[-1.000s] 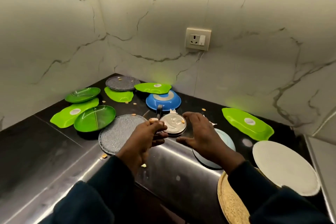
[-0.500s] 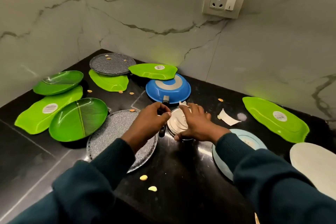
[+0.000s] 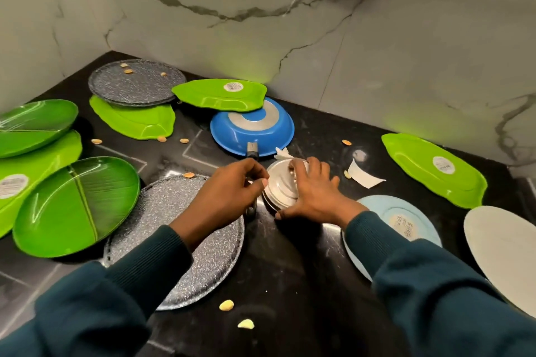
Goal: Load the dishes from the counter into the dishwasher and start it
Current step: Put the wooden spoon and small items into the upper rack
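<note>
Right hand slid further over steel lid, fingers spread, gripping rim; left hand pinched closed, touching lid's left edge, below blue pan.

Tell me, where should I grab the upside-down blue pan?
Probably by its black handle, coming from the counter's front edge. The blue pan lies bottom-up, its handle pointing toward the person, while a green leaf plate rests on its far rim, so lift that off first.
</note>
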